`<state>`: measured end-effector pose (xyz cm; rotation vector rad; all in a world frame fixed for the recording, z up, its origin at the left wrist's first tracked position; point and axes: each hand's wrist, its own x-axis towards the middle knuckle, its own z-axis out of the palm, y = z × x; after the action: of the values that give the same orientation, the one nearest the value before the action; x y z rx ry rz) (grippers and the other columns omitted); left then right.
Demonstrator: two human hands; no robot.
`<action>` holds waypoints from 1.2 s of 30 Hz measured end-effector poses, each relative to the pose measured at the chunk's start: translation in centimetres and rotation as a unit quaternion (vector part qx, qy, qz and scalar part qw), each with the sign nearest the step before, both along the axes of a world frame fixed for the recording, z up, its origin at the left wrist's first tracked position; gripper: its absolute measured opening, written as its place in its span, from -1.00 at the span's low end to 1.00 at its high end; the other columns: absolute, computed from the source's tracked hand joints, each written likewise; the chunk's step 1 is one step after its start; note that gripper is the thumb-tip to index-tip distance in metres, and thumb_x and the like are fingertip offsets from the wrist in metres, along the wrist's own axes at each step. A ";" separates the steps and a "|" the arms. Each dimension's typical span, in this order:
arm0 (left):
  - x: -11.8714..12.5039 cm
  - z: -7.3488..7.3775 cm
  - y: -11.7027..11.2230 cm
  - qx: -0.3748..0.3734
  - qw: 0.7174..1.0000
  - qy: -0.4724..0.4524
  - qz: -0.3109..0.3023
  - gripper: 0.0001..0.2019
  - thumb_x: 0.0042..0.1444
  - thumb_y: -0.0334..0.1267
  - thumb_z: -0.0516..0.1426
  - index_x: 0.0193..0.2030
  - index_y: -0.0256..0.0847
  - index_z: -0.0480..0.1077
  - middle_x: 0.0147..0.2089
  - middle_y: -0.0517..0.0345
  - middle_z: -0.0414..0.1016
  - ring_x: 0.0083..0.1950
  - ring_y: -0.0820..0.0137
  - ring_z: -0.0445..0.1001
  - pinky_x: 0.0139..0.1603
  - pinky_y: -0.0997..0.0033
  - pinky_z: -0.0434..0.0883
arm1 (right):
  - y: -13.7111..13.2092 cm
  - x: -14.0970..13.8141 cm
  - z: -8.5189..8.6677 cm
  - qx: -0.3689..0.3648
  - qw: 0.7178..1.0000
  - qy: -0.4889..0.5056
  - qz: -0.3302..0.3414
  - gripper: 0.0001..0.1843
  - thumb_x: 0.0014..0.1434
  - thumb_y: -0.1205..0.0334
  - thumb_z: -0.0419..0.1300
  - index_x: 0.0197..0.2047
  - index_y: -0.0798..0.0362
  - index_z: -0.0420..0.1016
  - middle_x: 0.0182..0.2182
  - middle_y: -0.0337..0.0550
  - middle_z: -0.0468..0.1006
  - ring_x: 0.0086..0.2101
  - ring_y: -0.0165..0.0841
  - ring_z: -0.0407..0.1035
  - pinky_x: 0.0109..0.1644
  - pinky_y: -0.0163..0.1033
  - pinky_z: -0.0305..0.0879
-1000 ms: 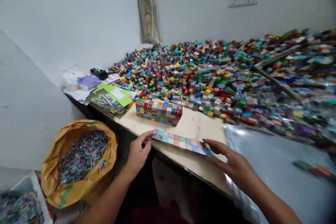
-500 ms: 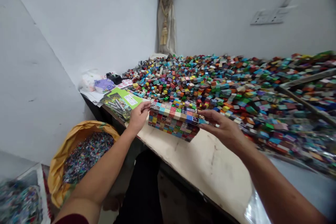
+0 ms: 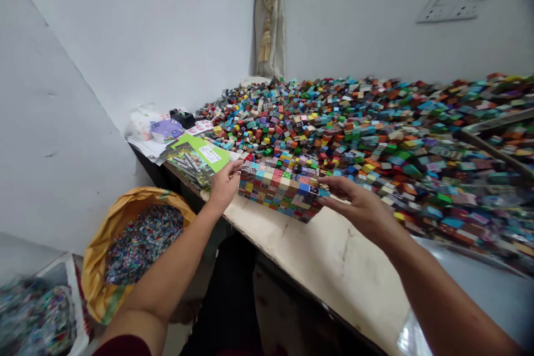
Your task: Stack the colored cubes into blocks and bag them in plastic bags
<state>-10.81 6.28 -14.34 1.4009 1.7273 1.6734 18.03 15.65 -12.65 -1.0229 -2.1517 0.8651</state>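
A stacked block of small coloured cubes [image 3: 279, 193] stands on the pale wooden board [image 3: 334, 256] near the table's front edge. Across its top lies a flat row of cubes [image 3: 281, 175]. My left hand [image 3: 223, 184] pinches the left end of that row. At the right end my right hand [image 3: 361, 206] grips it with thumb and fingers. Both hands press inward on the row as it rests on the stack.
A huge heap of loose coloured cubes [image 3: 375, 122] covers the table behind. Green printed leaflets [image 3: 196, 158] lie left of the stack. An orange sack of shredded scraps [image 3: 133, 245] stands on the floor at left. A shiny plastic sheet [image 3: 467, 300] lies at right.
One second ago the row of cubes lay on the board's front edge between my hands. Both hands lifted it and carried it away from me onto the top of the stack.
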 end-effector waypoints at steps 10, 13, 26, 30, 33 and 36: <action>0.3 -0.3 -0.5 -0.004 1.000 -0.027 0.000 -0.64 0.05 -0.37 0.06 0.00 -0.36 0.42 -0.01 -0.10 0.53 0.03 0.25 0.50 0.16 0.17 0.39 | -0.8 0.3 -0.6 -0.022 0.999 0.041 0.012 -0.32 0.04 -0.02 0.25 0.21 -0.06 0.24 0.04 -0.06 0.44 0.02 -0.14 0.33 0.11 0.03 0.23; 0.2 -0.6 -0.7 -0.001 0.999 -0.036 -0.001 -0.64 0.05 -0.31 0.08 0.00 -0.34 0.42 -0.01 -0.09 0.53 0.04 0.24 0.49 0.17 0.17 0.38 | -1.2 0.3 -0.8 -0.040 0.997 0.060 0.017 -0.33 0.06 0.03 0.24 0.22 -0.07 0.21 0.04 -0.06 0.45 0.02 -0.17 0.34 0.10 0.00 0.24; 0.7 -0.7 -2.2 0.007 0.999 0.018 0.043 -0.64 0.11 -0.25 0.08 0.06 -0.28 0.37 0.00 -0.05 0.50 -0.02 0.30 0.48 0.03 0.31 0.42 | -2.4 1.6 -0.7 -0.023 0.997 0.067 -0.042 -0.33 0.04 -0.05 0.25 0.21 -0.10 0.24 0.07 -0.03 0.40 -0.03 -0.14 0.35 0.03 0.02 0.29; 3.5 -2.2 -4.8 0.028 0.979 0.192 0.068 -0.74 0.20 -0.24 0.05 0.00 -0.23 0.39 -0.07 -0.01 0.48 -0.05 0.30 0.44 0.00 0.30 0.38 | -5.2 3.6 -2.8 -0.021 0.990 0.077 -0.119 -0.44 0.12 -0.09 0.18 0.13 -0.04 0.31 -0.07 -0.02 0.47 -0.20 -0.22 0.41 -0.07 -0.03 0.34; 6.8 -4.0 -5.7 -0.018 0.949 0.311 -0.044 -0.74 0.22 -0.28 0.03 0.01 -0.20 0.40 -0.07 0.00 0.49 -0.02 0.25 0.41 0.03 0.23 0.35 | -8.0 4.0 -5.4 -0.063 0.993 0.046 -0.087 -0.51 0.15 -0.07 0.14 0.08 0.00 0.35 -0.17 -0.04 0.51 -0.25 -0.23 0.43 -0.14 -0.08 0.39; 9.1 -5.5 -5.3 -0.094 0.914 0.384 -0.088 -0.61 0.21 -0.27 0.05 0.18 -0.17 0.28 -0.02 -0.01 0.47 -0.03 0.20 0.39 -0.03 0.19 0.34 | -10.0 3.7 -7.7 -0.061 0.997 0.007 -0.045 -0.58 0.17 -0.02 0.11 0.04 -0.02 0.39 -0.16 -0.05 0.53 -0.18 -0.18 0.44 -0.09 -0.05 0.40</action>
<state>-1.69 0.94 -19.85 2.2146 1.9734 0.8563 21.71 5.70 -20.34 -1.1617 -2.0448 0.9678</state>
